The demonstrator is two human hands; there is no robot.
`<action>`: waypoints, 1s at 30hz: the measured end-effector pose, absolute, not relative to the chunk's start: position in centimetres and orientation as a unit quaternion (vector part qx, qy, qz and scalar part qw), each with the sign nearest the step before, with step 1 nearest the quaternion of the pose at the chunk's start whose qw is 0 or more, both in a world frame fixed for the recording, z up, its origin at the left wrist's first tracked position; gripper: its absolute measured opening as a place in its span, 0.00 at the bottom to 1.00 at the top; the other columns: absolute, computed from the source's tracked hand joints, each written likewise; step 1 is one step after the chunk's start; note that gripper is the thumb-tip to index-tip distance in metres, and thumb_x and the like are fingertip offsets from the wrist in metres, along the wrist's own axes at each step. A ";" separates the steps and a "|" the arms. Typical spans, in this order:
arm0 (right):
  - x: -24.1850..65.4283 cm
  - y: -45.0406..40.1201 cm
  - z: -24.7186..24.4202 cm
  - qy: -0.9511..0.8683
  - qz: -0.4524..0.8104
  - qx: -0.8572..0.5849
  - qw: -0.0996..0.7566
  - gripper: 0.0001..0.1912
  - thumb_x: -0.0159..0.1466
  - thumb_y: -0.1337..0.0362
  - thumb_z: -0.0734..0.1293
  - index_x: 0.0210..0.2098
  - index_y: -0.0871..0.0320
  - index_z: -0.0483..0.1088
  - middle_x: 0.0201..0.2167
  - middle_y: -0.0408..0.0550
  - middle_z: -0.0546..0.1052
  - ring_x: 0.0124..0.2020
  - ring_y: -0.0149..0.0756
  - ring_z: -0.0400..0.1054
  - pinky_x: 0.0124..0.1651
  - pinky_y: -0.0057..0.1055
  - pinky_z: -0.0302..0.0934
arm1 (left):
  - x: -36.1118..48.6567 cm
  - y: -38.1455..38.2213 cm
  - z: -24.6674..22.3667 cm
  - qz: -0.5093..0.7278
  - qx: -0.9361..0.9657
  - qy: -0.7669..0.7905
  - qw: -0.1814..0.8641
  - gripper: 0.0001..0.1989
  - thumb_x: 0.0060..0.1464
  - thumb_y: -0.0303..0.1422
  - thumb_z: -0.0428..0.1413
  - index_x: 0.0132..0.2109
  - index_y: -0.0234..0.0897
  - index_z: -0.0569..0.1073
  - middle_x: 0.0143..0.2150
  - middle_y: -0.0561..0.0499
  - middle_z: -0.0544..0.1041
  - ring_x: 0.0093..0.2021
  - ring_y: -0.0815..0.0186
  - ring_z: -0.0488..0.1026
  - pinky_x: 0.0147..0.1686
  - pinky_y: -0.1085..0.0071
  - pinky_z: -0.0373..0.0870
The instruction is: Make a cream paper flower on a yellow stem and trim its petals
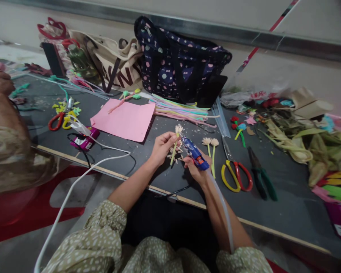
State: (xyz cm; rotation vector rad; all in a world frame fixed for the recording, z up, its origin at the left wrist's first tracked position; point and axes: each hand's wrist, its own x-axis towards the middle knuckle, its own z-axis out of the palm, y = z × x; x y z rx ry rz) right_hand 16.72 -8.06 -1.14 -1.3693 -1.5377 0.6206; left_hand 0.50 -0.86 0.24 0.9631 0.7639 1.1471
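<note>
Between the fingertips of my left hand (163,148) is a small handmade flower (179,130) with cream petals and a green stem that points down. My right hand (198,169) is wrapped round a blue hot glue gun (195,153), its nozzle close to the flower head. A clear glue stick (223,206) runs out of the gun's back along my right forearm. Loose cream petals (178,154) lie on the table below my hands. Two finished-looking cream flowers (213,151) with green stems lie just right of the gun.
Scissors (235,176) and green-handled pliers (263,174) lie to the right, near dried husks (290,144). Pink paper (126,119), pipe cleaners (182,110) and bags (182,64) are behind. A white cable (74,185) crosses from a purple power strip (85,139). Another person's arm (7,110) is at left.
</note>
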 end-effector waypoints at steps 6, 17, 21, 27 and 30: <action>16.6 -8.1 -1.2 -0.615 0.261 -0.565 0.484 0.17 0.59 0.46 0.72 0.32 0.53 0.74 0.18 0.42 0.74 0.21 0.38 0.72 0.25 0.30 0.66 | 0.5 -0.9 0.1 0.511 0.429 0.337 0.664 0.18 0.51 0.47 0.64 0.33 0.34 0.75 0.27 0.54 0.75 0.23 0.73 0.69 0.26 0.76 0.67; 16.7 -8.0 -1.7 -0.631 0.263 -0.558 0.471 0.17 0.61 0.48 0.71 0.42 0.52 0.76 0.23 0.44 0.77 0.20 0.39 0.73 0.24 0.30 0.66 | 0.5 -0.9 0.1 0.508 0.433 0.339 0.663 0.18 0.51 0.47 0.64 0.33 0.35 0.74 0.27 0.54 0.74 0.24 0.74 0.69 0.26 0.77 0.67; 16.7 -8.0 -1.9 -0.628 0.261 -0.560 0.473 0.17 0.60 0.47 0.71 0.41 0.52 0.76 0.22 0.45 0.77 0.21 0.41 0.75 0.23 0.30 0.66 | 0.5 -0.8 -0.1 0.513 0.435 0.331 0.662 0.18 0.52 0.47 0.63 0.33 0.35 0.74 0.27 0.54 0.74 0.24 0.74 0.68 0.27 0.77 0.67; 16.7 -8.0 -1.7 -0.635 0.257 -0.558 0.469 0.17 0.60 0.48 0.72 0.41 0.52 0.76 0.21 0.44 0.76 0.20 0.41 0.74 0.24 0.30 0.66 | 0.5 -0.7 -0.2 0.512 0.435 0.335 0.661 0.17 0.52 0.46 0.63 0.33 0.35 0.74 0.27 0.54 0.74 0.24 0.74 0.69 0.26 0.77 0.67; 16.6 -8.0 -1.5 -0.636 0.260 -0.559 0.464 0.16 0.61 0.49 0.72 0.41 0.52 0.76 0.22 0.44 0.77 0.21 0.41 0.75 0.24 0.30 0.66 | 0.5 -0.8 -0.3 0.517 0.432 0.333 0.660 0.17 0.52 0.46 0.63 0.33 0.35 0.74 0.27 0.54 0.74 0.24 0.74 0.69 0.25 0.77 0.66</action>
